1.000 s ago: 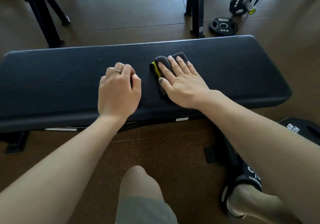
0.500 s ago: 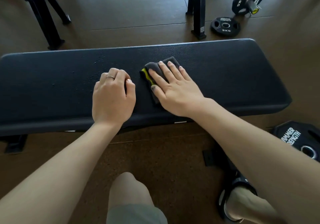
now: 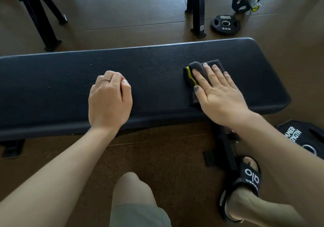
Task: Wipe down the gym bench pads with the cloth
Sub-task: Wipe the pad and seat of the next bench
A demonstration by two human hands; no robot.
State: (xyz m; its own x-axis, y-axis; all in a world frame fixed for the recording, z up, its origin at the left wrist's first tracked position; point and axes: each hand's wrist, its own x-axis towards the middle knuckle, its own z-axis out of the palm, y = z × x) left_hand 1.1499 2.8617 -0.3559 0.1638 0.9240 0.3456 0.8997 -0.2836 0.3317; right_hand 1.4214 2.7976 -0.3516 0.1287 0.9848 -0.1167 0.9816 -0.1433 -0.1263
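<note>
I am resting my left hand (image 3: 110,98) on the bench pad (image 3: 52,90) left of centre, fingers curled under, holding nothing. Droplets (image 3: 93,65) are sitting just beyond its knuckles. Further right, my right hand (image 3: 218,90) is pressing flat, fingers straight, on the folded cloth (image 3: 198,65) near the pad's right end. The cloth looks soft and light, likely to bunch, so a spread palm on top seems best.

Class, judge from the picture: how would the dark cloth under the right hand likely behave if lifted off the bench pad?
The cloth lies folded and bunched by the right hand, so it would probably droop limply. It looks thin, so likely light. Flat on the bench pad, it shouldn't roll.
</note>
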